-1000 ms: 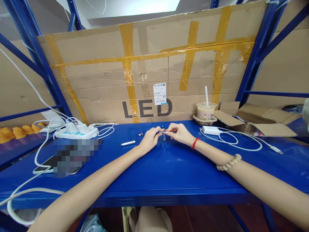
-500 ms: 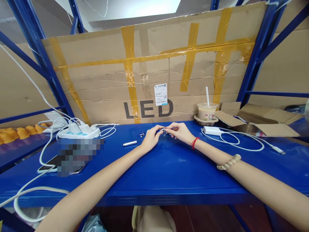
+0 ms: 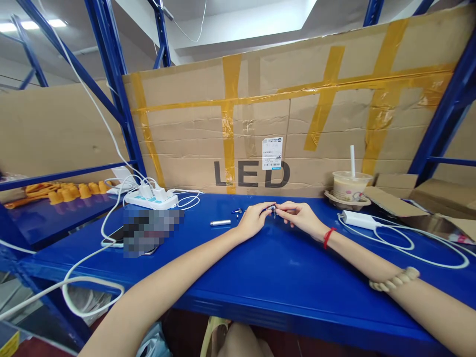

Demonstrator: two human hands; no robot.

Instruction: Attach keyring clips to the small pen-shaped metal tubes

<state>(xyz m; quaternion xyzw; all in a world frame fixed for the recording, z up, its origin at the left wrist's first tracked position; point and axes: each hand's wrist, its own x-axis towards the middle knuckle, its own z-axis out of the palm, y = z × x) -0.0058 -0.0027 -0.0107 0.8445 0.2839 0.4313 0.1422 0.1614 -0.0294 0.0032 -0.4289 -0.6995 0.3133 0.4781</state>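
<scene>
Over the blue tabletop (image 3: 290,277), my left hand (image 3: 255,221) and my right hand (image 3: 303,218) meet with fingertips pinched. Between them is a small shiny metal piece (image 3: 274,210) with dark blue parts; its exact kind is too small to make out. Both hands are closed on it, and the fingers hide much of it. Left of my left hand lies a slim silver tube (image 3: 220,223). A small blue-and-silver part (image 3: 236,211) rests just behind the tube, close to my left hand, with tiny bits beside it.
A white power strip (image 3: 150,199) with plugged-in chargers and cables stands at the left, behind a phone (image 3: 113,241) and a blurred patch. On the right are a drink cup (image 3: 349,187) in a carton holder, a white adapter (image 3: 359,219) with cable, and an opened cardboard box (image 3: 442,198). Taped cardboard (image 3: 178,144) backs the table.
The view has swung left, so everything appears further right. Both hands stay together at the small metal piece, with only slight finger movement.
</scene>
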